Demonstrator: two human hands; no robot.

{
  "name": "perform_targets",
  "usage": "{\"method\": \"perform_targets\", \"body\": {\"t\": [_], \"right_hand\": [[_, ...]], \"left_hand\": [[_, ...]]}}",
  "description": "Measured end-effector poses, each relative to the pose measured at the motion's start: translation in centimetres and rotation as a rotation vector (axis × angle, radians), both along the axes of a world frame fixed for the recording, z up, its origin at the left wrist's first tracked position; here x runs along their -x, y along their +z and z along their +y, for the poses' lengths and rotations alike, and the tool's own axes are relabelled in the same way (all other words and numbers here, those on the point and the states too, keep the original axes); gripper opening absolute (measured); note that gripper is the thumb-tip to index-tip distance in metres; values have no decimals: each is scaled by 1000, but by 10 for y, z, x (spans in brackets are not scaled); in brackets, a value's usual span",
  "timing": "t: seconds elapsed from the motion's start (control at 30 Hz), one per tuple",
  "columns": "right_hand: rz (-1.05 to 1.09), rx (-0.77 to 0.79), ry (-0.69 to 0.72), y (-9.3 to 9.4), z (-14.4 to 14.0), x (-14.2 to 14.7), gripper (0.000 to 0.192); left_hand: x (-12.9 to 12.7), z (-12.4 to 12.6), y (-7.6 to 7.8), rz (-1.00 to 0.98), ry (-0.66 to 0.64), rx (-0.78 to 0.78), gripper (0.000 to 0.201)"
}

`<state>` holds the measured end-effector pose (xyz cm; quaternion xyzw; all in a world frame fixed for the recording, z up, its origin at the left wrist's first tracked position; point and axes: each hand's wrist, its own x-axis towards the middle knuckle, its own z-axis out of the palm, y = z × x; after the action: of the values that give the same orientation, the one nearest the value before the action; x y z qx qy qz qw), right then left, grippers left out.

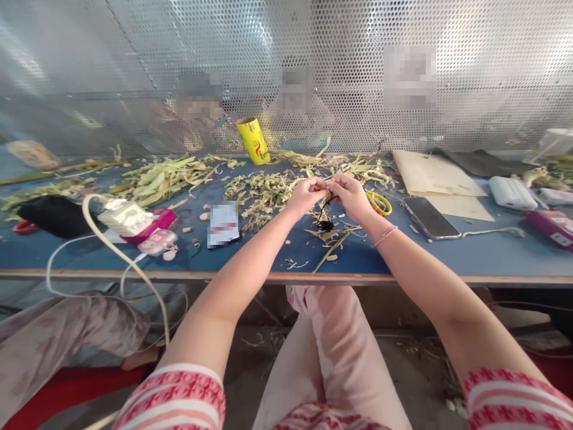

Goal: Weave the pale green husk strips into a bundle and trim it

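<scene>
My left hand and my right hand meet above the table, fingertips pinched close together. Between them is a small pale piece, mostly hidden by the fingers. Black thread hangs from the pinch and ends in a tangled bunch just over the tabletop. Beside my right hand lies a yellow loop, perhaps a scissors handle, partly covered by the hand. Pale green dried plant scraps are heaped to the left of and behind my hands.
A blue table bears a yellow cardboard tube, a phone, tan paper, a blurred packet and a power strip with a white cable. A perforated metal screen rises behind. Another person's leg is at left.
</scene>
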<state>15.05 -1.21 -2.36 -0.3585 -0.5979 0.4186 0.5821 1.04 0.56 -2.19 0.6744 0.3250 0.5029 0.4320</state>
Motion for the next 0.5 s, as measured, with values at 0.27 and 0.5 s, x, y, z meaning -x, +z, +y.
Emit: {"method": "perform_targets", "body": {"t": [0.27, 0.5], "right_hand": [[16, -54, -5, -5, -2, 8, 29], [136, 44, 31, -3, -6, 10, 36]], "left_hand": [[-4, -2, 0, -184, -125, 201, 15], [-6, -8, 4, -267, -176, 229, 18]]}}
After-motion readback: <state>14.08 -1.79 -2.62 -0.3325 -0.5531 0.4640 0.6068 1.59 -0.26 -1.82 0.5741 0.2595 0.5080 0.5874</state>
